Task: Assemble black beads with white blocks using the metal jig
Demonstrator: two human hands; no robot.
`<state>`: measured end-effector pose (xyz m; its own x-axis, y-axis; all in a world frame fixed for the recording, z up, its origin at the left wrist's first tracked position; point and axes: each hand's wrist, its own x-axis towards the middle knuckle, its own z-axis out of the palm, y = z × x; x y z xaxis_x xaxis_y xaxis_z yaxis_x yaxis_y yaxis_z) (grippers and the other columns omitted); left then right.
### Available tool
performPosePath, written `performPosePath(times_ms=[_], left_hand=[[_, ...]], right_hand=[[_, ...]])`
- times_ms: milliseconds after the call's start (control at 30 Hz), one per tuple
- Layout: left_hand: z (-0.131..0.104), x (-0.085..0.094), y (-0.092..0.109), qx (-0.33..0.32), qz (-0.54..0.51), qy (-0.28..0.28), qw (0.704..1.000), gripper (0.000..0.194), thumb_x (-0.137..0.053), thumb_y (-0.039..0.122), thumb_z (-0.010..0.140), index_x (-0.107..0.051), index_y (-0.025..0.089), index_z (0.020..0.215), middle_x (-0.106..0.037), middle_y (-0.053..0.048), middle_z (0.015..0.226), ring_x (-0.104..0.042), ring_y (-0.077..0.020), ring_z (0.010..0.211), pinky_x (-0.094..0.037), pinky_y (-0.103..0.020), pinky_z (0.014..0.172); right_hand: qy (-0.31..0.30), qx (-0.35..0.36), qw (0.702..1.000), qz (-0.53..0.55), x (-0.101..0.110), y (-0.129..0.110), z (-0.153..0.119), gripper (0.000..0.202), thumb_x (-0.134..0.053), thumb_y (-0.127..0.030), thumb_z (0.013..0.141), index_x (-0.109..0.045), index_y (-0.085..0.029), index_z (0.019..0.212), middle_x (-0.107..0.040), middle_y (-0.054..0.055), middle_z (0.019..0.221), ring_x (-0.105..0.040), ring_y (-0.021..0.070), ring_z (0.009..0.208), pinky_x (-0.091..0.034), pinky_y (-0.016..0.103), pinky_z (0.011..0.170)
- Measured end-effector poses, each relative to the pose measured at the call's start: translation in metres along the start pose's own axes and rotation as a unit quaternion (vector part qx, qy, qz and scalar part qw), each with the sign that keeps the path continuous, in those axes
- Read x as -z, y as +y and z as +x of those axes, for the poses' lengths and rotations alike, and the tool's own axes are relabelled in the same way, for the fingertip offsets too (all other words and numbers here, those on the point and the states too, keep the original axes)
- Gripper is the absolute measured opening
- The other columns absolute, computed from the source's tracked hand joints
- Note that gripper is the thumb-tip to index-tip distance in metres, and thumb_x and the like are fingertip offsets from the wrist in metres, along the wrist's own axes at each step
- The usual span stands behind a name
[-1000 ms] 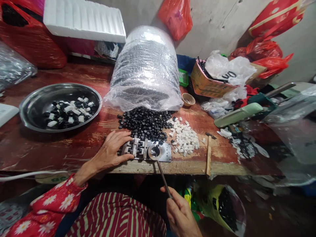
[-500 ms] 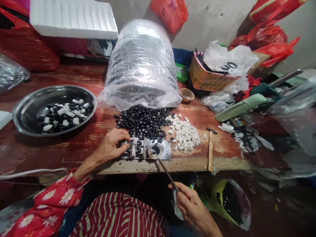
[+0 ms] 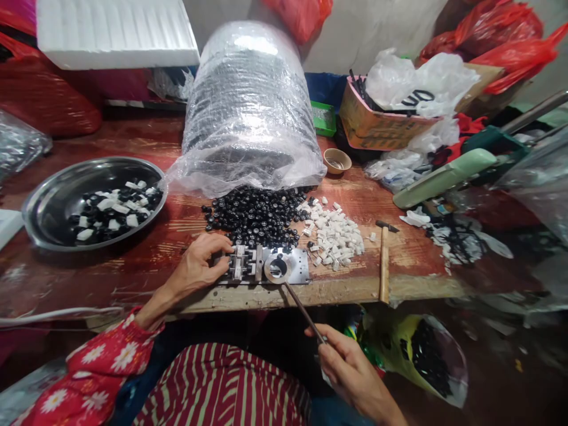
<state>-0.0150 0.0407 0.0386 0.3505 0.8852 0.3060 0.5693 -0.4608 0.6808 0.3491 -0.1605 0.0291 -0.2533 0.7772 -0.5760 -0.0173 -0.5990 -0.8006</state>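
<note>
A metal jig (image 3: 300, 266) lies along the front edge of the wooden table. At its left end, the curled fingers and thumb of my left hand (image 3: 200, 260) close around a part that they hide. Small blocks and pins fill the jig's left half, and a round metal ring (image 3: 286, 277) sits on its right half. From the ring a thin dark lever (image 3: 306, 313) slants down toward me, with my right hand (image 3: 344, 358) wrapped round its lower end. Right behind the jig are a pile of small black round parts (image 3: 257, 216) and a pile of white blocks (image 3: 335, 234).
A steel bowl (image 3: 48, 234) of black and white pieces stands at the left. A hammer (image 3: 384, 266) lies right of the white pile. Behind stand a large plastic-wrapped roll (image 3: 252, 100), a small tan bowl (image 3: 337, 161) and a box (image 3: 381, 127). A bag (image 3: 444, 367) hangs low right.
The view has shifted slightly, moving the hammer and the box rightward in the picture. Both hands keep nearly the same hold, and the lever stays at about the same slant.
</note>
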Motion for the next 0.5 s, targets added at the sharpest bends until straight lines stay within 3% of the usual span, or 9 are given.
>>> performPosePath(times_ms=[167, 267, 400, 500], left_hand=[[-0.006, 0.002, 0.001, 0.008, -0.001, -0.005, 1.000, 0.018, -0.063, 0.033, 0.095, -0.074, 0.022, 0.103, -0.076, -0.007, 0.118, -0.067, -0.0243, 0.119, -0.053, -0.043, 0.106], [-0.016, 0.006, -0.003, -0.022, 0.040, -0.021, 0.999, 0.028, -0.063, 0.038, 0.100, -0.072, 0.024, 0.122, -0.071, -0.008, 0.137, -0.061, -0.0270, 0.135, -0.043, -0.050, 0.121], [-0.032, 0.003, -0.011, -0.056, 0.143, -0.034, 0.988, 0.068, -0.061, 0.055, 0.101, -0.044, 0.022, 0.159, -0.056, -0.015, 0.158, -0.051, -0.0323, 0.147, -0.025, -0.059, 0.131], [-0.039, -0.005, -0.016, -0.088, 0.206, -0.037, 0.974, 0.085, -0.048, 0.072, 0.101, -0.032, 0.021, 0.167, -0.050, -0.019, 0.162, -0.050, -0.0368, 0.147, -0.020, -0.062, 0.131]], right_hand=[[0.029, 0.008, 0.999, 0.013, -0.020, 0.004, -0.003, 0.058, -0.062, -0.065, 0.102, -0.059, -0.018, 0.137, -0.036, -0.010, 0.063, -0.026, 0.0060, 0.047, -0.017, 0.019, 0.042], [0.057, 0.014, 0.998, 0.040, -0.035, 0.006, -0.003, 0.059, -0.065, -0.068, 0.098, -0.062, -0.018, 0.129, -0.032, -0.010, 0.064, -0.027, 0.0070, 0.052, -0.017, 0.020, 0.047], [0.071, 0.001, 0.994, 0.078, -0.054, 0.004, -0.005, 0.062, -0.068, -0.072, 0.094, -0.064, -0.019, 0.124, -0.028, -0.011, 0.063, -0.024, 0.0067, 0.051, -0.015, 0.020, 0.048], [0.088, -0.013, 0.992, 0.090, -0.064, -0.001, -0.007, 0.062, -0.069, -0.075, 0.091, -0.064, -0.020, 0.118, -0.024, -0.012, 0.060, -0.019, 0.0060, 0.049, -0.012, 0.020, 0.047]])
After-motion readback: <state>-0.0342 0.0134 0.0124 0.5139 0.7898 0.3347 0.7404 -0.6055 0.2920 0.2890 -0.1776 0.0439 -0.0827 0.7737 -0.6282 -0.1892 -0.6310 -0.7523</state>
